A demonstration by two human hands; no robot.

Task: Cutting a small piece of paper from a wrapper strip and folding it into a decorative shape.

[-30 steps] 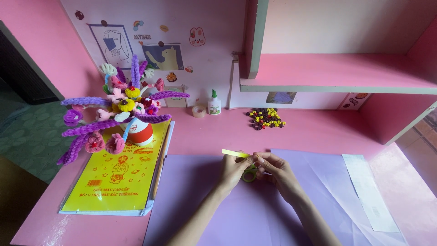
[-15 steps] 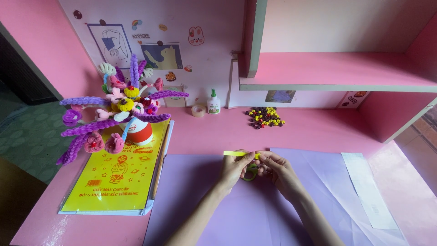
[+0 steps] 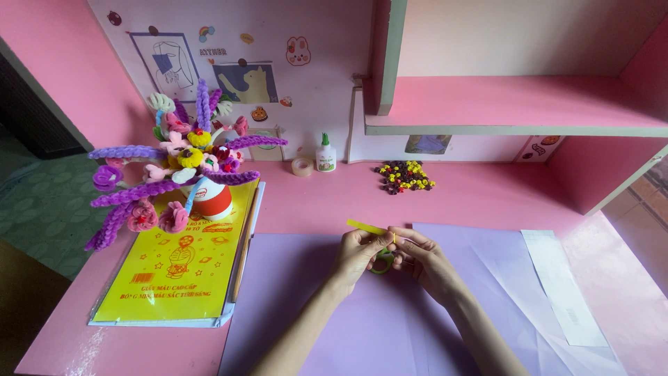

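At the centre of the frame, just below the middle, your left hand point(image 3: 358, 252) and right hand point(image 3: 424, 259) meet over the lilac paper sheet point(image 3: 306, 306) on the pink desk point(image 3: 487, 198), both pinching a narrow yellow paper strip point(image 3: 367, 227) — its free end juts up and to the left of your left thumb, while the other end disappears between your fingertips. A green object point(image 3: 381, 263) shows under the hands, too hidden to identify. From the way the fingers sit, the strip appears to be in the middle of being rolled or folded; to do that well, keep the left pinch firm near the working end, let the right fingertips do the turning in small bites, and hold the strip taut so its edges stay lined up — a slack grip would likely let the coil spring loose. Above centre, a pile of small dark and yellow paper coils point(image 3: 405, 176) lies well apart from your hands, with a glue bottle point(image 3: 325, 154) and a tape roll point(image 3: 302, 166) to its left. At the left of the frame, a pipe-cleaner bouquet point(image 3: 184, 163) stands on a yellow paper pack point(image 3: 177, 278).
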